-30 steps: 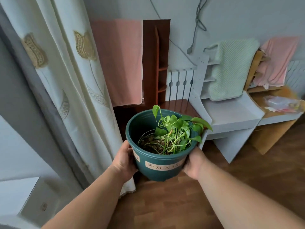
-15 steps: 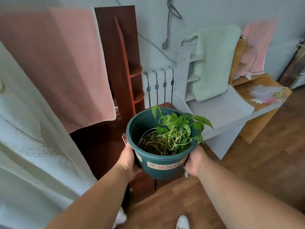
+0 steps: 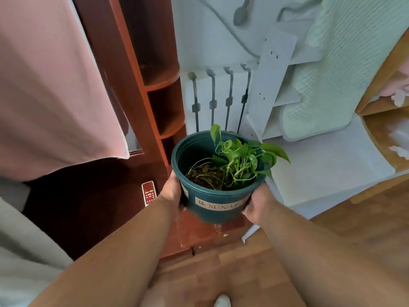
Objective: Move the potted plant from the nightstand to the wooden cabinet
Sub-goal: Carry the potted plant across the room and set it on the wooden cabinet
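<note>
Pink towel (image 3: 51,89) hangs at upper left. Remote (image 3: 148,193) lies flat on a dark wood top, near its front edge. Green towel (image 3: 327,80) draped over white shelf (image 3: 332,165), right.

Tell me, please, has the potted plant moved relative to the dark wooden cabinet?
Yes: the potted plant has come forward over the wooden cabinet.

Pot (image 3: 215,202) label text partly hidden, blurred.

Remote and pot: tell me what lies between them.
Head view: the left hand, gripping the pot, sits between it and the remote; beyond that, only dark cabinet top.
</note>
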`<action>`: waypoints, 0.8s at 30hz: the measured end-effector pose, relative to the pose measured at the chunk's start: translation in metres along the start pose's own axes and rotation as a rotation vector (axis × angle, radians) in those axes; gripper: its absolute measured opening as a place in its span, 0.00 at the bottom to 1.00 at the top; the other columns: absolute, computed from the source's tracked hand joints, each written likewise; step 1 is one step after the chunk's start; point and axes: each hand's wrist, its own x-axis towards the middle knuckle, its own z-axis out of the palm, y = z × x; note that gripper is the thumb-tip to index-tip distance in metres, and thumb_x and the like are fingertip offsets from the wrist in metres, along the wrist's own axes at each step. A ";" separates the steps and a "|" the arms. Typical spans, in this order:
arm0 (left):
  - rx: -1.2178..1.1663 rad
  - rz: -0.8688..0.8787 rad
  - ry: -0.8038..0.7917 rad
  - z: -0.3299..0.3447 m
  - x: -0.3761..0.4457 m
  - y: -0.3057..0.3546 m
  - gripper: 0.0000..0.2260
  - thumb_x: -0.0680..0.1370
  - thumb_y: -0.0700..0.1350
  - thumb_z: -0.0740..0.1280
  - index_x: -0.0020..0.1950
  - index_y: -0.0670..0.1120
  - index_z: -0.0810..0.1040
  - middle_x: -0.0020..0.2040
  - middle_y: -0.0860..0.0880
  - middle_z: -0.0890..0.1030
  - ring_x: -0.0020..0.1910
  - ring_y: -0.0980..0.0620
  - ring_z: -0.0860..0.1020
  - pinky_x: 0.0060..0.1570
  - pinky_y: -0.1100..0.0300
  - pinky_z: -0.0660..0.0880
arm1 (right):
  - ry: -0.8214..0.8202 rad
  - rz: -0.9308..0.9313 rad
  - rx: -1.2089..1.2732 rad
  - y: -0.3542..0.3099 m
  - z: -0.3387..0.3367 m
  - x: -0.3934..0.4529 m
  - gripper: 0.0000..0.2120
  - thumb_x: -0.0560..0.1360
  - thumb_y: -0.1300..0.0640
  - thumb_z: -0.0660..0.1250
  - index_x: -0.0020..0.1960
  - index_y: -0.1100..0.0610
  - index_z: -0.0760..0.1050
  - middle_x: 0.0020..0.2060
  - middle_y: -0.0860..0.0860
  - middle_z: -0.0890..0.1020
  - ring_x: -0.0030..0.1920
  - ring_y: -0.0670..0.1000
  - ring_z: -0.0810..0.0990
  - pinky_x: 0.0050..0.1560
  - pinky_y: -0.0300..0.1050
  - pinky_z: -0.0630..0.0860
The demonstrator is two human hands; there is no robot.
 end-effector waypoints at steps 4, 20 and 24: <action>0.001 -0.041 0.047 0.008 0.041 0.005 0.29 0.82 0.71 0.65 0.61 0.49 0.91 0.56 0.43 0.94 0.51 0.43 0.93 0.50 0.48 0.89 | 0.084 0.018 0.002 -0.006 0.002 0.038 0.24 0.88 0.37 0.61 0.70 0.49 0.87 0.62 0.54 0.93 0.65 0.58 0.89 0.71 0.61 0.83; -0.209 -0.146 0.206 0.029 0.085 0.025 0.26 0.93 0.55 0.58 0.84 0.39 0.73 0.84 0.37 0.74 0.82 0.37 0.72 0.67 0.46 0.72 | 0.319 -0.026 -0.085 0.010 -0.001 0.093 0.14 0.89 0.53 0.61 0.52 0.52 0.84 0.54 0.53 0.89 0.54 0.57 0.84 0.59 0.53 0.82; -0.288 -0.221 0.232 0.021 0.091 0.021 0.24 0.94 0.52 0.53 0.85 0.41 0.71 0.84 0.38 0.74 0.82 0.35 0.72 0.67 0.43 0.73 | 0.304 -0.053 -0.056 0.022 -0.007 0.099 0.15 0.90 0.55 0.64 0.68 0.61 0.85 0.66 0.61 0.88 0.48 0.55 0.85 0.47 0.48 0.81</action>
